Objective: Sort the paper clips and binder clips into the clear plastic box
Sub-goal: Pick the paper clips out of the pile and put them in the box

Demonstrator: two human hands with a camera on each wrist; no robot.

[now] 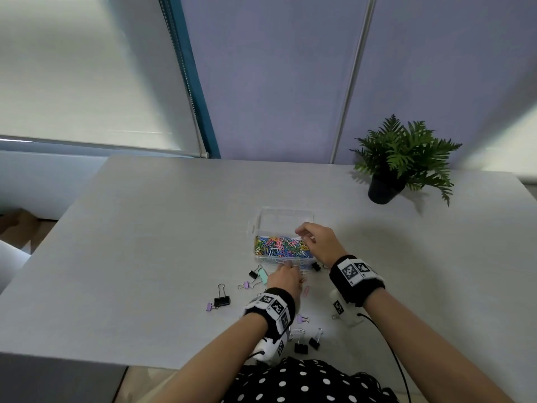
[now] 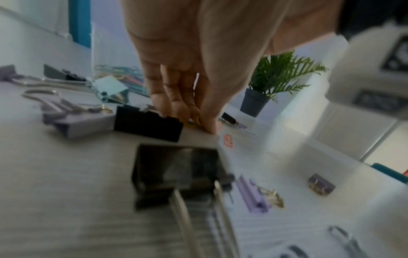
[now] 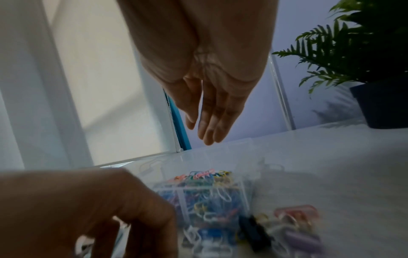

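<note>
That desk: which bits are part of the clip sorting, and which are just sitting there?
Part of the job:
- clear plastic box
- coloured paper clips inside it
- loose binder clips on the table
- left hand, pinching a yellow paper clip
- right hand, open above the box

Just there:
- potted fern

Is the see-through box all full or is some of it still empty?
Part full. The clear box has colourful paper clips piled in its near half; the far half looks empty.

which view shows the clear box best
The head view: the whole clear plastic box shows from above, with paper clips filling its near part. The right wrist view shows it close but blurred, partly behind the left hand. The left wrist view shows only a sliver.
</note>
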